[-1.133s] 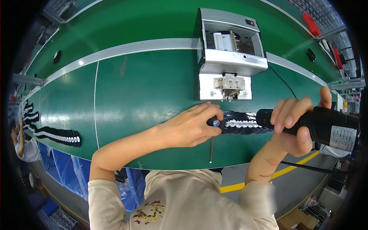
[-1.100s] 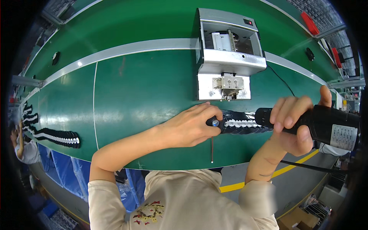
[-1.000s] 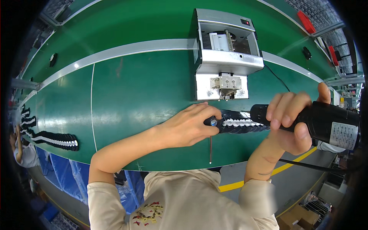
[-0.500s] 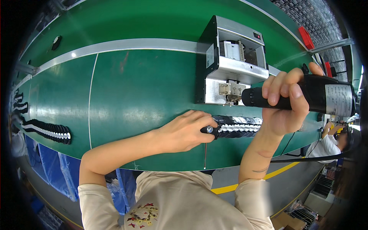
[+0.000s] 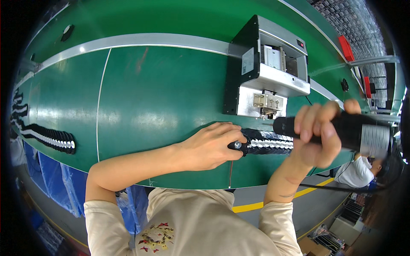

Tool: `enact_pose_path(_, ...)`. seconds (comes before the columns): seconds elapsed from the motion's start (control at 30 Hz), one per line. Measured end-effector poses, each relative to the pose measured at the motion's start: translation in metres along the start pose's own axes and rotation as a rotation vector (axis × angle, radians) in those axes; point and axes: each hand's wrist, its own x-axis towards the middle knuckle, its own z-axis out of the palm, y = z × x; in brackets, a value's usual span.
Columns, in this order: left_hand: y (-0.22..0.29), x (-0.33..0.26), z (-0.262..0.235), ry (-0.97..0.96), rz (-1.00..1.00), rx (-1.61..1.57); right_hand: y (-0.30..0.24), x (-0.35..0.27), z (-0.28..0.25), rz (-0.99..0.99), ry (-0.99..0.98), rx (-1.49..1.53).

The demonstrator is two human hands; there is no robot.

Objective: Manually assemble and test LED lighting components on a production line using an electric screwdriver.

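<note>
My right hand point(image 5: 314, 136) is wrapped tight around a black electric screwdriver point(image 5: 341, 130), fingers curled over the top of its cylindrical body; a silvery label band circles the barrel toward its rear end. The tool is held level, its front end just below the screw feeder point(image 5: 267, 72). My left hand point(image 5: 211, 145) is closed on the near end of a long black part with a row of shiny metal ribs point(image 5: 265, 144), fingertips pinching its rounded tip, palm resting on the belt. The ribbed part lies flat on the green conveyor belt point(image 5: 158, 98), running left to right between both hands, just in front of the feeder. The feeder is a boxy unit, black sides and bright metal shelf, with a small brass-coloured fitting at its front. Far to the left, another ribbed black strip point(image 5: 47, 137) rests on the smooth, glossy belt, well apart. A thin cable point(image 5: 337, 187) trails below my right forearm.
</note>
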Motion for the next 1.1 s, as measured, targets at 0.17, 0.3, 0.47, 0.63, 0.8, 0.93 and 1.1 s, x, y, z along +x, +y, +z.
enact_pose_path(0.17, 0.001, 0.000, -0.002, -0.007, -0.040, -0.009, -0.009, -0.029, 0.007, 0.073, 0.036, -0.051)
enact_pose_path(0.3, 0.001, -0.001, -0.002, 0.006, -0.064, -0.025, -0.005, -0.039, 0.015, 0.117, 0.112, -0.062)
enact_pose_path(0.47, 0.002, 0.002, -0.004, 0.004, -0.077, -0.034, 0.005, -0.042, 0.013, 0.095, 0.020, -0.103)
enact_pose_path(0.63, 0.003, 0.002, -0.004, 0.004, -0.085, -0.044, 0.004, -0.051, 0.017, 0.155, 0.028, -0.125)
enact_pose_path(0.8, 0.004, 0.000, -0.003, 0.023, -0.083, -0.029, 0.007, -0.055, 0.016, 0.133, -0.076, -0.142)
enact_pose_path(0.93, 0.004, -0.001, -0.002, 0.013, -0.080, -0.014, 0.007, -0.058, 0.017, 0.141, -0.087, -0.133)
enact_pose_path(1.1, 0.006, -0.001, -0.004, -0.037, -0.080, -0.028, 0.002, -0.052, 0.011, 0.173, -0.124, -0.095)
